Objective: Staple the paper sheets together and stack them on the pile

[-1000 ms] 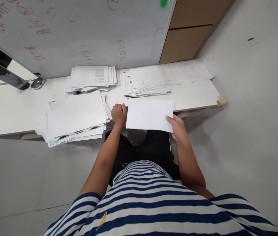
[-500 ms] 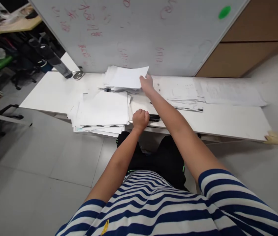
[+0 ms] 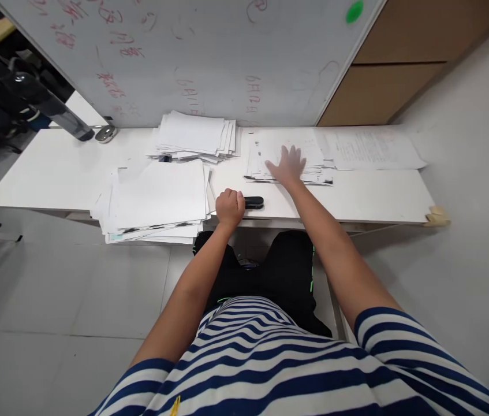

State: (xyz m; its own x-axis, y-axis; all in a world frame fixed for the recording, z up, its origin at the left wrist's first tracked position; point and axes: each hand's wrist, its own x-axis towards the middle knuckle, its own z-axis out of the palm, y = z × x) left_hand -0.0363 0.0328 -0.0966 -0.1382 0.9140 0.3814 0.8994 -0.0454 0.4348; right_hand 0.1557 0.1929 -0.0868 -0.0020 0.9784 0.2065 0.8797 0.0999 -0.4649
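Left hand (image 3: 230, 207): closed around stapler (image 3: 254, 202), at desk's (image 3: 374, 193) near edge.
Right hand (image 3: 288, 167): fingers splayed over right stack (image 3: 272, 144); contact unclear.
Stapler axis: left-right.
Right stack: far-right of stapler; right hand nearer.
Near stack (image 3: 160, 196): left of left hand.
Far stack (image 3: 194, 136): beyond it.

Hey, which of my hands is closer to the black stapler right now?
Left. Your left hand is closed around the black stapler, whose right end sticks out; your right hand, fingers spread, is farther back and to the right, over the printed papers.
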